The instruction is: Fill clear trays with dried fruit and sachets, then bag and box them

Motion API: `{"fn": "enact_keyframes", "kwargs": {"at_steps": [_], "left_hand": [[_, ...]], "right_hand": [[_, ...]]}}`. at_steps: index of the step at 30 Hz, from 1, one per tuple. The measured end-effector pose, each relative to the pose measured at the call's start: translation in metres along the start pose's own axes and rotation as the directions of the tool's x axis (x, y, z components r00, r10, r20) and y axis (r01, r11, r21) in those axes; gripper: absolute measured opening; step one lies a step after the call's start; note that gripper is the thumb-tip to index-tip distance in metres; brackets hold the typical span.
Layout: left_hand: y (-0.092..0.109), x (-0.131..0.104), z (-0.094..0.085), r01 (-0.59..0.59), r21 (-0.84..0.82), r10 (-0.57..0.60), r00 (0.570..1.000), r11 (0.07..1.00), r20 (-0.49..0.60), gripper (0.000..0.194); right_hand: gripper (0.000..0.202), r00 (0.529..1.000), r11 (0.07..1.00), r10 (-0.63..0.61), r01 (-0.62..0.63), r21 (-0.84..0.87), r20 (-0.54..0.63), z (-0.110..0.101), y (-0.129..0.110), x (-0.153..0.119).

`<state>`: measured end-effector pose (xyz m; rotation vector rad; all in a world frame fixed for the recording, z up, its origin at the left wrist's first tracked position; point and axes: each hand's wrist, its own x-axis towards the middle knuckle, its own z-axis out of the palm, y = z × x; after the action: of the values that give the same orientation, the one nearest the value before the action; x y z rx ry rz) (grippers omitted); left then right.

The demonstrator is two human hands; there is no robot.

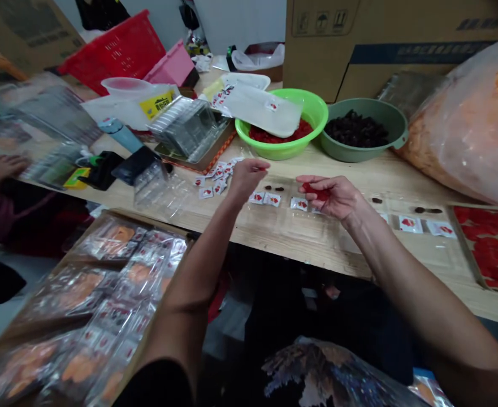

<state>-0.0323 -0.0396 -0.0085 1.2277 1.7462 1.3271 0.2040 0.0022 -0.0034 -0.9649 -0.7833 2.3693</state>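
Observation:
My right hand [336,198] is palm-up above the table with its fingers curled round some flat red pieces [316,192]. To its left, my left hand [247,180] is pinched shut, and a trace of red shows at its fingertips. Beneath both hands lie clear plastic trays [299,223] holding small white sachets with red print [272,199] and small dark brown pieces [279,189]. A pile of loose sachets [220,185] lies just left of my left hand. On the right, a shallow tray [464,249] carries more flat red pieces [486,240].
Behind my hands stand a bright green bowl [259,148] and a grey-green bowl [344,150] of dark pieces. A large bag of orange pieces [456,135] sits at right. Filled clear packs [115,240] lie in a carton at lower left; another person's hand [5,167] is at far left.

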Motion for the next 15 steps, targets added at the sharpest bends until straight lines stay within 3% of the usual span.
{"fn": "enact_keyframes", "kwargs": {"at_steps": [2, 4, 9, 15], "left_hand": [[-0.017, 0.014, -0.022, 0.06, -0.004, -0.06, 0.998, 0.998, -0.03, 0.017], [-0.03, 0.021, -0.033, 0.115, -0.052, -0.115, 0.993, 0.992, 0.006, 0.015], [-0.039, 0.025, -0.037, 0.258, -0.289, -0.236, 0.966, 0.922, 0.11, 0.014], [-0.038, 0.025, -0.043, 0.402, -0.456, -0.316, 0.914, 0.794, 0.255, 0.018]], "right_hand": [[0.034, 0.999, 0.995, 0.025, -0.022, -0.101, 0.035, 0.006, -0.003, 0.007], [0.027, 0.998, 0.985, 0.038, -0.029, -0.17, 0.049, 0.011, -0.006, 0.015], [0.015, 0.996, 0.973, 0.089, -0.084, -0.216, 0.014, 0.028, -0.009, 0.043], [0.029, 0.997, 0.991, 0.058, -0.063, -0.12, -0.043, 0.048, -0.007, 0.063]]}}
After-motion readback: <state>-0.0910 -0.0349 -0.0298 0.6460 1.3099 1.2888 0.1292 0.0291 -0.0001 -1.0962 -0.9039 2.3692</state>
